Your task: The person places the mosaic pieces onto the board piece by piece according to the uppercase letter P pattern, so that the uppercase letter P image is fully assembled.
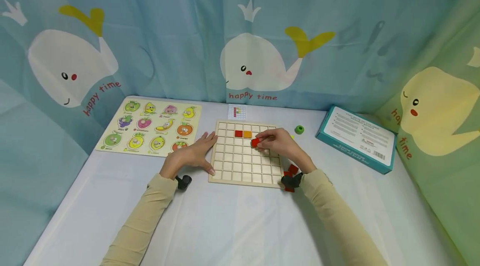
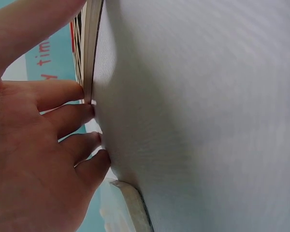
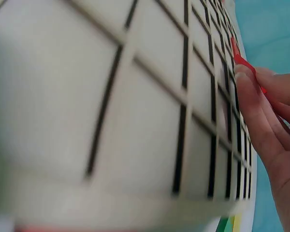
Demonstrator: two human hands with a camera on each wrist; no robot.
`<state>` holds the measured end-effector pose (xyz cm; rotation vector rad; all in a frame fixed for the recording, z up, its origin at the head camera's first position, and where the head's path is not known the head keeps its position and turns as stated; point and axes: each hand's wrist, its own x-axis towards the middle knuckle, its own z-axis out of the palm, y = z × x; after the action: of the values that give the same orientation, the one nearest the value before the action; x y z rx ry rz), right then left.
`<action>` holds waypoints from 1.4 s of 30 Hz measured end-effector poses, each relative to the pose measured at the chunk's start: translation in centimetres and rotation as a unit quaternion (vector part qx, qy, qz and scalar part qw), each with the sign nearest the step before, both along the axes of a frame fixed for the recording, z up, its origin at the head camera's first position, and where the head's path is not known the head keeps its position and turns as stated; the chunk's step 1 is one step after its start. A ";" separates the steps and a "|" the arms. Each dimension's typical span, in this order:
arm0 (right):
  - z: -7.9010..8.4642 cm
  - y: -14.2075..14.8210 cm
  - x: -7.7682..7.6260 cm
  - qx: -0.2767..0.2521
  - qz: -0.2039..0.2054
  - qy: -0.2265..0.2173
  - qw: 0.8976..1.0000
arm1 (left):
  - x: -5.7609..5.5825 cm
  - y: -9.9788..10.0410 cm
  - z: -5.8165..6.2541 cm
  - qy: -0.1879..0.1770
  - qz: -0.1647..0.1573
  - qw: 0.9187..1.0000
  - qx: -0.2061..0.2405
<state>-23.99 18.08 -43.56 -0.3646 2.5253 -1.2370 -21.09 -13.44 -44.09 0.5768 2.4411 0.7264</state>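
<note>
Sleeves [image 1: 339,212] are filling my foreground: right hand [image 1: 279,142] pinching a red tile [image 1: 255,142], left hand [image 1: 193,154] resting spread against a board [image 1: 238,166] holding two tiles [image 1: 238,133], curtains [image 1: 180,12] backing the table [image 1: 225,232].

Can pass over the near worktop [image 1: 232,228] between the sleeves [image 1: 140,216]. Blocked at the left edge of the grid board [image 1: 238,166] by the left hand [image 1: 193,153], over its upper right by the right hand [image 1: 280,142]; hemmed farther right by the blue box [image 1: 356,139], behind by the curtain [image 1: 180,49].
</note>
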 end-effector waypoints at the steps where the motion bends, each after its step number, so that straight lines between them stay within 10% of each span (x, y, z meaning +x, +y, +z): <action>1: 0.1 -0.3 -0.1 0.007 0.001 0.009 1.000 | 0.0 0.1 0.0 0.001 0.000 1.000 -0.002; 25: -0.7 -4.8 -1.2 0.078 0.042 0.070 0.994 | 0.2 0.6 0.5 0.002 -0.008 1.000 -0.004; 42: -0.1 -1.7 0.8 0.071 0.058 0.106 0.990 | 0.3 0.1 0.3 0.001 -0.001 1.000 -0.004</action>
<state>-23.14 16.38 -43.68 -0.6290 2.7051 -1.0162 -20.84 -13.34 -43.76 0.5778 2.4434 0.7162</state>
